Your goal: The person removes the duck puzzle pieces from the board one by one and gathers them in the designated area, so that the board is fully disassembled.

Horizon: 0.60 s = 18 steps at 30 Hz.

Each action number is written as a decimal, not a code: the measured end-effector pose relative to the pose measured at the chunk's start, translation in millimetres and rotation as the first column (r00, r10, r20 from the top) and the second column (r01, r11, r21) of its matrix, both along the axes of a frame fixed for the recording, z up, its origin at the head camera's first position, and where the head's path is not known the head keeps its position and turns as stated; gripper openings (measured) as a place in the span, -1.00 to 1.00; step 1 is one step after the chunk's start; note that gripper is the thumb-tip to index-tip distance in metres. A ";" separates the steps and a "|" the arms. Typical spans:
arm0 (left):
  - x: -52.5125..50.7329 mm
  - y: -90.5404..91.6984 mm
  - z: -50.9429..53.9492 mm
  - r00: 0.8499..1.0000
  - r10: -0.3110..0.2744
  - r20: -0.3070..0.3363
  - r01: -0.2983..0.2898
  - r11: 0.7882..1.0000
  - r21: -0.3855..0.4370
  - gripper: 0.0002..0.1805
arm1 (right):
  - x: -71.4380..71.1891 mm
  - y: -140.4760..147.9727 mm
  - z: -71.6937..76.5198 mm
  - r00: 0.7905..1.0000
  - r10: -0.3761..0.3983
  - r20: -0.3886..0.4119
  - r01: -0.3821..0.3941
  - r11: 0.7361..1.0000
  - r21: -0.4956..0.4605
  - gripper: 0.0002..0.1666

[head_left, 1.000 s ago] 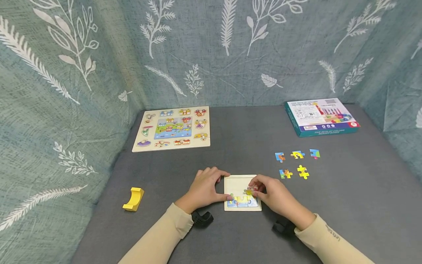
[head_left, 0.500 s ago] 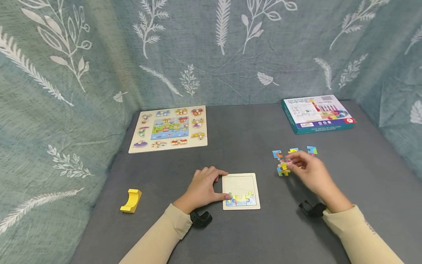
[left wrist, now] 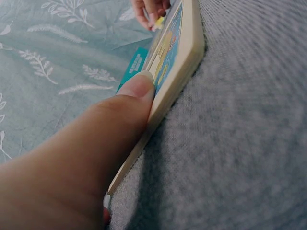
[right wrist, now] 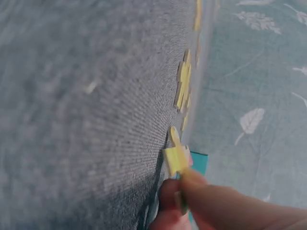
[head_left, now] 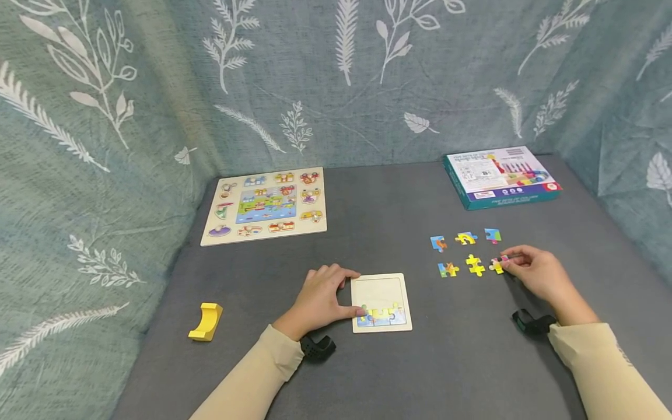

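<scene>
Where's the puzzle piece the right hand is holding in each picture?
Head: the puzzle piece is right of centre, pinched by the right hand.
Left wrist: a tiny yellow bit near the top, just right of centre.
Right wrist: big, below and right of centre.
Shared landmark: the teal box, partly hidden in both wrist views.

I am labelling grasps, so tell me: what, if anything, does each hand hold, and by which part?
Right hand: a jigsaw piece, pinched by its side nearest the palm. Left hand: no clear grip, thumb on left edge of the wooden puzzle tray.
</scene>
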State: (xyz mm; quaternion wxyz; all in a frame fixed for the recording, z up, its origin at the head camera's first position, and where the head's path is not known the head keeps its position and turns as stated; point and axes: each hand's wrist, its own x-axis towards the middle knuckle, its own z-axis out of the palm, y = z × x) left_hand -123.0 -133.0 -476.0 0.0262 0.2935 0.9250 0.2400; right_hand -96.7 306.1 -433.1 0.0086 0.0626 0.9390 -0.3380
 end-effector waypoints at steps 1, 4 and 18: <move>-0.1 0.0 0.2 1.000 -0.001 -0.001 0.001 1.000 -0.002 -0.17 | -0.6 0.7 -1.8 1.000 -0.003 0.003 0.003 1.000 0.006 -0.70; -0.5 -0.1 0.5 1.000 0.000 0.003 0.000 1.000 -0.004 -0.17 | -3.0 2.2 -5.1 1.000 -0.023 0.017 0.023 0.999 0.030 -0.70; -1.0 -1.3 1.0 1.000 -0.015 -0.005 0.015 1.000 0.004 -0.18 | -1.3 -20.9 2.6 0.986 0.010 -0.166 0.019 0.985 0.174 -0.60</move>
